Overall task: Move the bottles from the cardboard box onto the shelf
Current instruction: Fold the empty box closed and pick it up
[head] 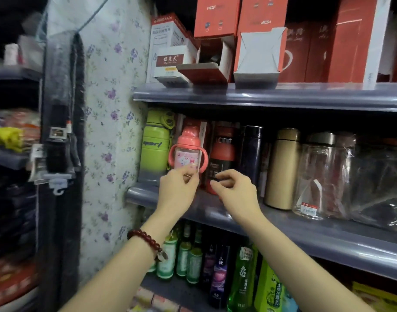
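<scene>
A pink baby bottle (188,152) with two handles stands on the middle shelf (305,230), between a green sport bottle (154,145) and a red and black bottle (222,154). My left hand (178,192) reaches up to the pink bottle's base, thumb and forefinger pinching at its lower edge. My right hand (234,191) hovers in front of the red and black bottle's base with loosely curled fingers and nothing visible in them. The cardboard box is out of view.
Further right on the middle shelf stand a dark blue flask (251,152), a gold flask (283,170) and clear glass jars (321,176). Red and white cartons (217,41) fill the top shelf. Green and purple bottles (193,255) crowd the shelf below. A floral-papered wall (112,131) lies left.
</scene>
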Available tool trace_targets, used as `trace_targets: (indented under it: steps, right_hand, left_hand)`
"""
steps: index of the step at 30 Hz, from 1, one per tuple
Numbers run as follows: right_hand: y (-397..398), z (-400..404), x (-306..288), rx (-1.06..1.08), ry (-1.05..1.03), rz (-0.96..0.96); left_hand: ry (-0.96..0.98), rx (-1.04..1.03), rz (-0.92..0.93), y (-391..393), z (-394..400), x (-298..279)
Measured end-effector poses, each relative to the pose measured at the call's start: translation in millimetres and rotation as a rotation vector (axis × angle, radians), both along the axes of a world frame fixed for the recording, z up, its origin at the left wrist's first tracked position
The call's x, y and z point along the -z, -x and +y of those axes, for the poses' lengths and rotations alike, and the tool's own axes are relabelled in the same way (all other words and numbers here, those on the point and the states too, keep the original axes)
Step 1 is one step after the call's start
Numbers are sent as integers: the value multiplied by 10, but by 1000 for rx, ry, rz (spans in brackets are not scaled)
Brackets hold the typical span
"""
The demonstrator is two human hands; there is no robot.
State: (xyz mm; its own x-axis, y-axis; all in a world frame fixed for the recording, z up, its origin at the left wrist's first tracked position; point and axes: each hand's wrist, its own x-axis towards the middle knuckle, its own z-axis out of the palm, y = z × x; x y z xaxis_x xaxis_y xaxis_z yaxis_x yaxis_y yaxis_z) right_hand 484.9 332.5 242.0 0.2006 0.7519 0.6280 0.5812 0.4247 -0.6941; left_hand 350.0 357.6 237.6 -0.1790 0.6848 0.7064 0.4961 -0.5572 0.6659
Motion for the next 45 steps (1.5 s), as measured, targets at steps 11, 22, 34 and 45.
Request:
trace_targets:
  steps: [11,22,34,45]
  right_hand:
    - [1617,-267,657,-498,244,-154]
    - [3881,-1030,1811,-842,364,-412]
    - [5045,-1243,3719,-926,595,-691]
    - [5382,-1342,6192,-1091,830,-909]
  left_hand:
    - [288,-526,120,1857,-1333,787]
    - [597,-1012,145,3753,-2913,1784]
    - [914,-1039,59,4870,-3343,3385]
    - [1281,-1078,-231,5129,-3832,5927]
